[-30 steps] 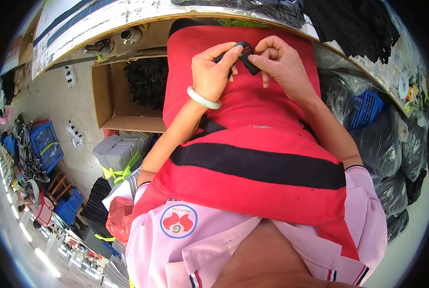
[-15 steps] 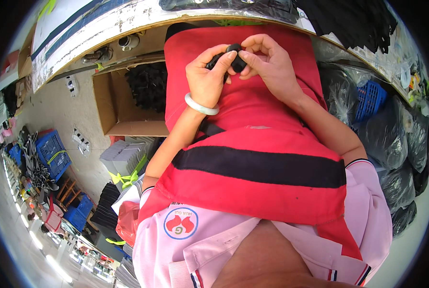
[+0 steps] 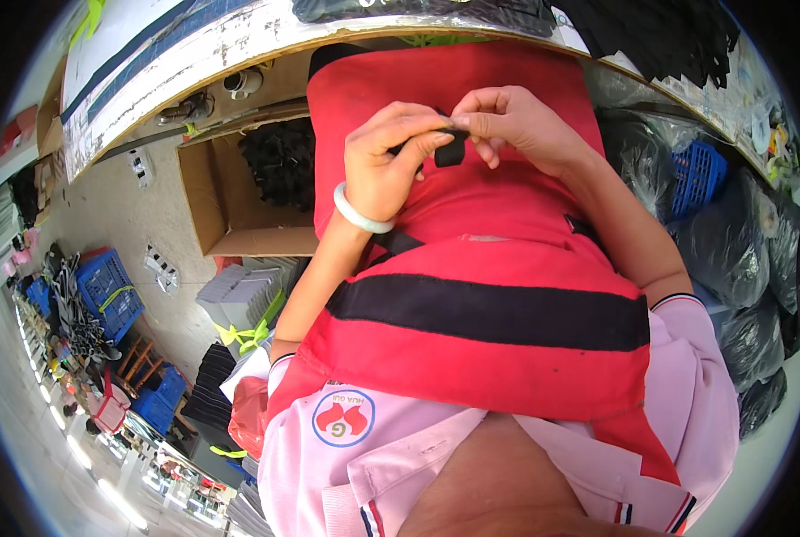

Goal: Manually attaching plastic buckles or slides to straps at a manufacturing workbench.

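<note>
Black strap piece (image 3: 450, 154), one, short and band-like, is sitting between the person's two hands, above the lap of a red apron (image 3: 525, 215). Its broader end is hanging below the fingers; the remainder is disappearing behind them, so its full form and any fitting on it are not showing.

Left hand (image 3: 380, 159): thumb and forefinger are closing on the piece from the side, pinching it firmly. More black material is showing in the crook behind the thumb. A pale bangle (image 3: 353, 213) is circling the wrist.

Right hand (image 3: 532, 130): thumb and forefinger are meeting at the piece's upper edge, the other fingers curling loosely; whether the tips are gripping or only touching, one cannot tell.

Handling, by judgement: the piece is looking light and sturdy, with little risk of breakage; the hanging end is seeming pliable and may twist or slip if held by one corner. The best hold is probably the flat faces near the upper end, thumb against forefinger, leaving the lower end free.

Surroundings: a cardboard box (image 3: 265, 242) is standing at the left, containing black pieces (image 3: 279, 161); grey panels (image 3: 230, 291) are lying bundled under a yellow-green tie (image 3: 248, 336); a blue basket (image 3: 697, 179) is resting at the right among dark plastic bags (image 3: 731, 251).
</note>
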The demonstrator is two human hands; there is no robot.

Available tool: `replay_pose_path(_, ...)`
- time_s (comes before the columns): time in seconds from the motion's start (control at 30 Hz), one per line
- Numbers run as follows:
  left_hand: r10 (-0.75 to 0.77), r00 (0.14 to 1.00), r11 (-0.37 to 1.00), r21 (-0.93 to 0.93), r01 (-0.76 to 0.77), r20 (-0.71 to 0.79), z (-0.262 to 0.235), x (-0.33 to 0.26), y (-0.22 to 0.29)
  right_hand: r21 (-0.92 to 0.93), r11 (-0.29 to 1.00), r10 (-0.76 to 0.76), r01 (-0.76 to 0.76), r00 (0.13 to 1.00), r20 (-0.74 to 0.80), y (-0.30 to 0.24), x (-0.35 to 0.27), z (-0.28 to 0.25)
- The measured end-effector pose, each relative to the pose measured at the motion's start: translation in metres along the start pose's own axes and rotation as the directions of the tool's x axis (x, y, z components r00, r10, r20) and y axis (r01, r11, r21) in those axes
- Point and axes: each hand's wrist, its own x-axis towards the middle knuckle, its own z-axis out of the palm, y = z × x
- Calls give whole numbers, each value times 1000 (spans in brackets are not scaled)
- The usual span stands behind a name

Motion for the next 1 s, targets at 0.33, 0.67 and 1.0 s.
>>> replay_pose_path(0.33,320,940,906,253,-341,118,4,-11,13,329,943,14,-53,992,123,-1,0,-5)
replay_pose_path(0.67,310,950,916,256,-310,39,3,-17,13,87,946,-297,313,941,-160,8,3,3)
replay_pose_path(1.0,302,953,940,176,-293,-22,6,-21,8,-46,910,-410,413,876,-253,4,1,17)
